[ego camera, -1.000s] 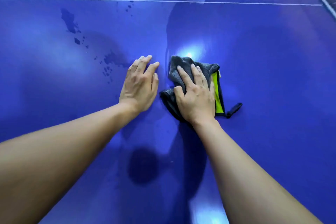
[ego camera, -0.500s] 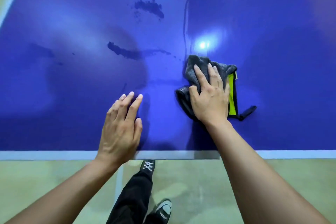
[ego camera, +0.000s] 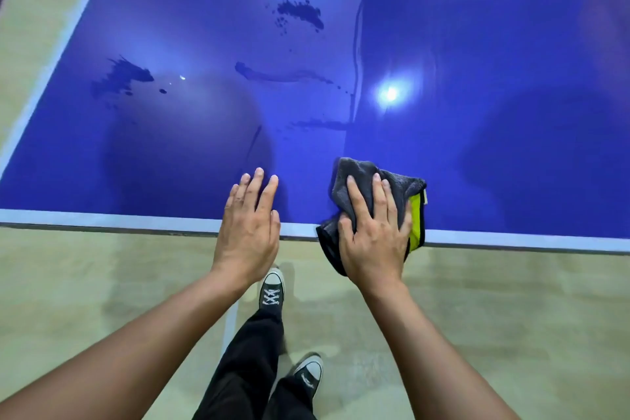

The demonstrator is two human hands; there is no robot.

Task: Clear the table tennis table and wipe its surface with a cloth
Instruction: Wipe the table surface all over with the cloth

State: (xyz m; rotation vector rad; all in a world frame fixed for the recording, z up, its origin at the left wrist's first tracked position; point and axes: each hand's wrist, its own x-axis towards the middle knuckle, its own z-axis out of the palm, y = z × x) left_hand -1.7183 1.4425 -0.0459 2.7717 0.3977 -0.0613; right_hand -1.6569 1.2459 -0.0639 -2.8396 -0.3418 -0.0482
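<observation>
Our right grip [ego camera: 373,235], fingers flat, presses the grey cloth [ego camera: 361,170] over the desk [ego camera: 511,112] edge for wiping pressure; beside it our left grip [ego camera: 250,225] lies flat, bracing. Wet smears [ego camera: 300,12] lie beyond.

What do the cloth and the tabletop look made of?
Cloth: probably plush microfibre, grey with a lime-yellow side; fuzzy nap, soft folds. Table tennis table: hard board, glossy blue coating, core unclear; it shows light glare, and wet patches sit on top.

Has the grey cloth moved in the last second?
Yes. The cloth under the right hand came toward the person: earlier it lay inside the table's near edge, now it overhangs that edge.
</observation>
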